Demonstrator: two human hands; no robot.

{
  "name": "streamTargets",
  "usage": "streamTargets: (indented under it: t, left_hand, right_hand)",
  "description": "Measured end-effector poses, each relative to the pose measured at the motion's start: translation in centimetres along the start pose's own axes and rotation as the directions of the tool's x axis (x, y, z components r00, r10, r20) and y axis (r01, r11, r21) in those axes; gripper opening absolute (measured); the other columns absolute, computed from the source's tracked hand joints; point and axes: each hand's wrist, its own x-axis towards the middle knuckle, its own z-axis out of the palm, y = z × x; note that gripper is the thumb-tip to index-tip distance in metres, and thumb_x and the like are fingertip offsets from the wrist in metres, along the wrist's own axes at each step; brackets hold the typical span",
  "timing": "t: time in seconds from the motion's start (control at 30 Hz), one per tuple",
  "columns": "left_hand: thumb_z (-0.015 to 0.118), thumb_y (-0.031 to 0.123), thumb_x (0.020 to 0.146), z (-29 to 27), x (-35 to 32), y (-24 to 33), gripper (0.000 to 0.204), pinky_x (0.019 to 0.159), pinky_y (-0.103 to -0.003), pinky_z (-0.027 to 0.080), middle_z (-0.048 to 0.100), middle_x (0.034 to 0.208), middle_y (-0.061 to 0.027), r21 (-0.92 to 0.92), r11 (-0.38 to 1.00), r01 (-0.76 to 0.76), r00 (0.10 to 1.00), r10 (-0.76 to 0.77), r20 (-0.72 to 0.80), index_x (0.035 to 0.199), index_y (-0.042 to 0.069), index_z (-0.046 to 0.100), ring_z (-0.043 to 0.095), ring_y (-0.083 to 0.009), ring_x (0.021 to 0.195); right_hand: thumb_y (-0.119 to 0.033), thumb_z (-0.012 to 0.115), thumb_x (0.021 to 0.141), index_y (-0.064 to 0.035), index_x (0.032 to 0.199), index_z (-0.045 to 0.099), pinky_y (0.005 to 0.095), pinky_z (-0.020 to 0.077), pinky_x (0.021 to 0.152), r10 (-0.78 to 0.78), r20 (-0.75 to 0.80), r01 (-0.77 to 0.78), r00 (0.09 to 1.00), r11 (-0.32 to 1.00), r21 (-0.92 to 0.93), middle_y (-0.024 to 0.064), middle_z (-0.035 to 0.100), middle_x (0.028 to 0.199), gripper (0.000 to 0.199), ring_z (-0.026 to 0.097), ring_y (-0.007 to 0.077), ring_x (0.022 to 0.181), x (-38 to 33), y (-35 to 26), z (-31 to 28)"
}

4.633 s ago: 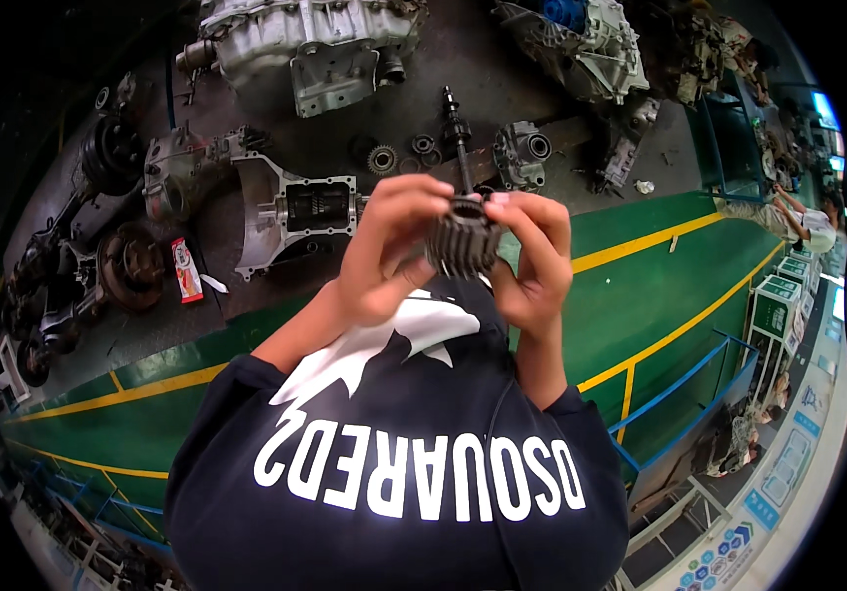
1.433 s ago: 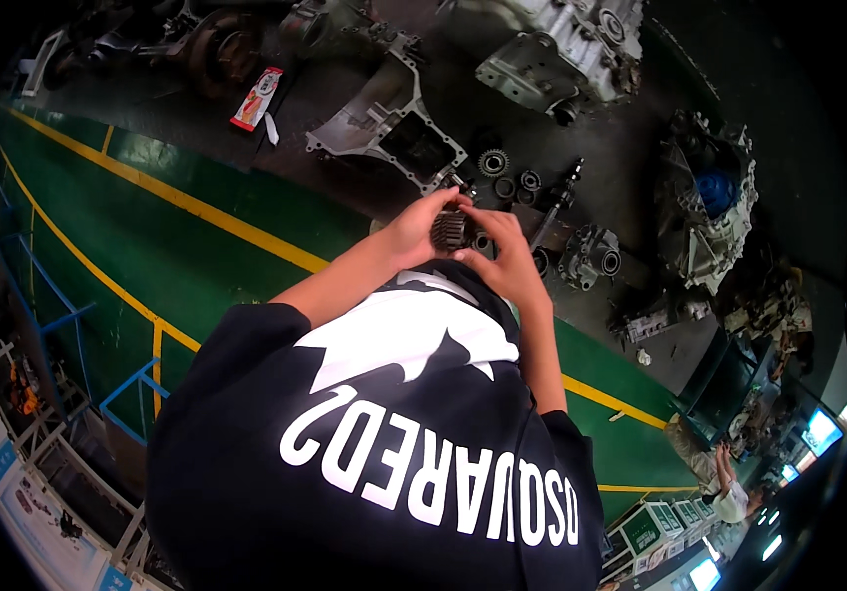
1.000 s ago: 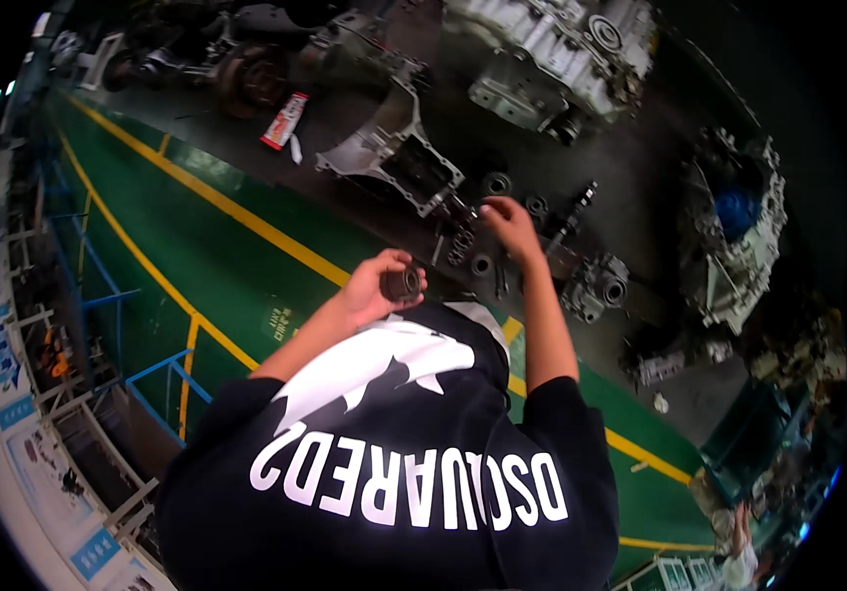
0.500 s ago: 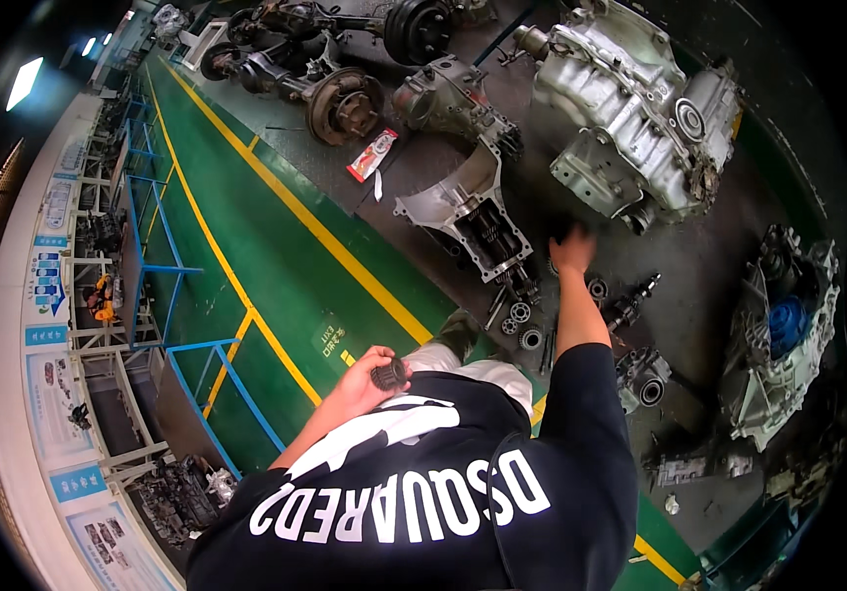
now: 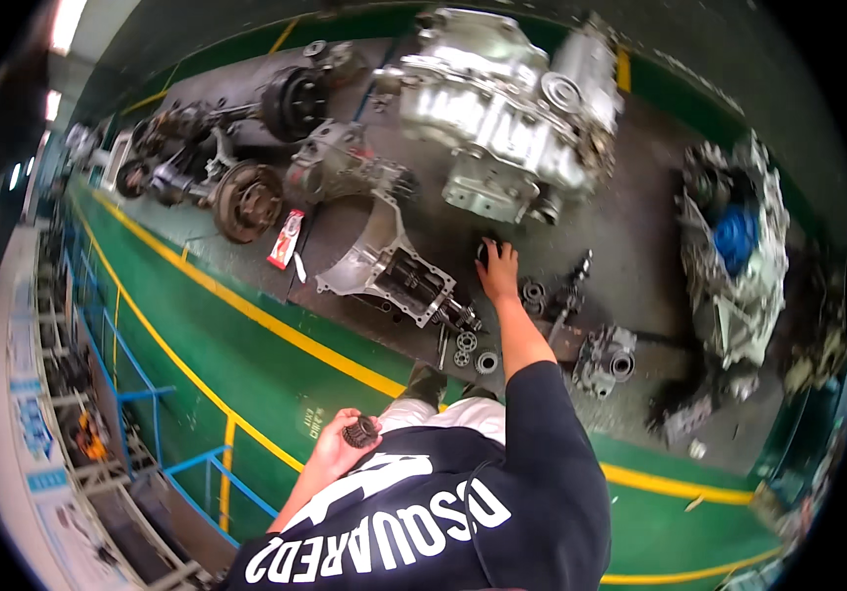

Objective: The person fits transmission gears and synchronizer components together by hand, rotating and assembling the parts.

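Observation:
Close to my body, my left hand is closed around a dark toothed gear. My right hand reaches out over the dark work surface, its fingers curled on a small dark part that they mostly cover; its kind I cannot make out. To the left of that hand lies an open gearbox housing with a shaft and gears inside. Ring bearings and a loose gear lie nearer me. On the right are another bearing and a stepped shaft.
A large silver transmission case stands beyond my right hand. Axle parts with a rusty brake drum are at the far left. A small housing and a big casing with a blue part sit right. Blue railings run left.
The view has swung to the right. My right hand has come from a blurred reach to curled fingers on the small dark part. The gear is still in my left hand.

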Motion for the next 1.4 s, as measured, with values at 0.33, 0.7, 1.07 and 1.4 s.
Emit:
streamTargets:
  t: [0.33,0.7,1.07,1.4]
  left_hand:
    - [0.057,0.026,0.106,5.3,3.5,0.0,0.021,0.096,-0.05,0.056,0.066,0.119,-0.021,0.175,0.98,-0.097,0.973,0.057,0.222,0.12,0.013,0.051,0.067,-0.0382,0.11]
    - [0.05,0.029,0.107,20.4,5.5,-1.7,0.024,0.081,-0.04,0.054,0.068,0.118,-0.0169,0.396,0.912,-0.107,0.81,-0.151,0.567,0.126,0.014,0.052,0.069,-0.032,0.106]
    - [0.047,0.019,0.103,23.8,0.1,-6.5,0.028,0.082,-0.041,0.053,0.065,0.12,-0.0178,0.408,0.906,0.114,0.588,-0.392,0.707,0.129,0.009,0.049,0.065,-0.03,0.112]
    - [0.046,0.015,0.104,21.3,0.7,-2.9,0.029,0.084,-0.037,0.05,0.057,0.127,-0.0106,0.52,0.788,-0.331,0.704,-0.161,0.692,0.133,0.011,0.041,0.06,-0.0184,0.115]
  right_hand:
    - [-0.022,0.062,0.101,-0.0148,0.145,0.051,0.043,0.0554,0.104,0.355,0.393,-0.084,0.849,-0.643,0.761,0.0156,0.06,0.137,0.046,0.063,0.0317,0.121,-11.6,-4.2,-8.3]
    - [-0.019,0.085,0.077,-0.0037,0.152,0.044,0.041,0.0479,0.11,0.084,0.125,-0.112,0.989,-0.144,0.983,0.0158,0.06,0.14,0.087,0.061,0.0242,0.124,-20.5,-11.6,-26.1]
    - [-0.013,0.089,0.07,-0.0025,0.154,0.037,0.0447,0.0516,0.11,0.215,-0.212,0.134,0.953,0.329,0.935,0.0072,0.052,0.118,0.099,0.061,0.0286,0.124,-22.8,-17.0,-33.4]
    - [0.005,0.087,0.063,-0.0201,0.158,0.044,0.0411,0.0553,0.09,-0.015,-0.074,0.029,0.997,0.98,0.196,0.0162,0.059,0.12,0.107,0.065,0.0333,0.107,-21.5,-24.3,-34.8]
